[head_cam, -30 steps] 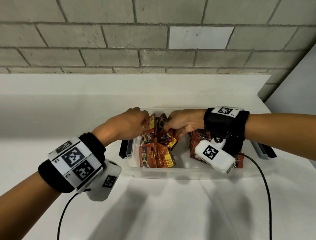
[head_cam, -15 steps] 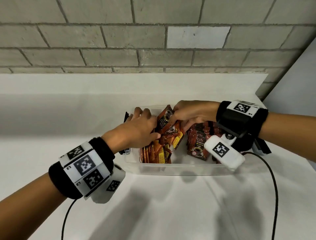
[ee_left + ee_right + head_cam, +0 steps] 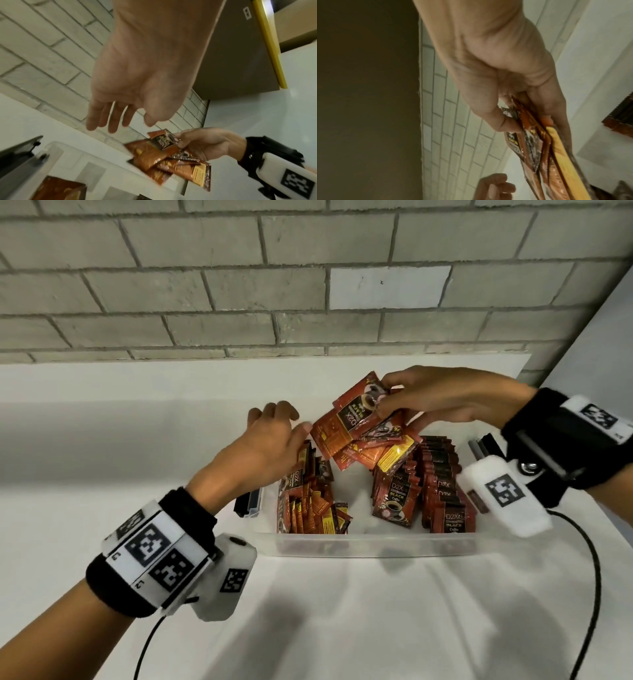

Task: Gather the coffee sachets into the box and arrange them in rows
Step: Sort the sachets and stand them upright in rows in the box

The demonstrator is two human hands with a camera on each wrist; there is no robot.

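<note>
A clear plastic box (image 3: 376, 544) stands on the white table. My right hand (image 3: 442, 402) pinches a fanned bunch of red coffee sachets (image 3: 359, 426) above the box's back middle; the same bunch of sachets (image 3: 537, 146) shows edge-on under my thumb in the right wrist view. My left hand (image 3: 270, 440) hovers with straight fingers over the left row of upright sachets (image 3: 308, 508) and holds nothing; the left hand (image 3: 109, 119) is empty in its wrist view too. A fuller row of sachets (image 3: 442, 494) stands at the right.
The grey brick wall (image 3: 308, 275) rises behind the table. Black latch handles (image 3: 248, 503) stick out at the box's ends. Cables (image 3: 592, 577) trail from both wrist cameras over the white table (image 3: 342, 628) in front.
My right hand has lifted a bunch of sachets up out of the box's middle. My left hand has let go, opened and risen above the left row.
</note>
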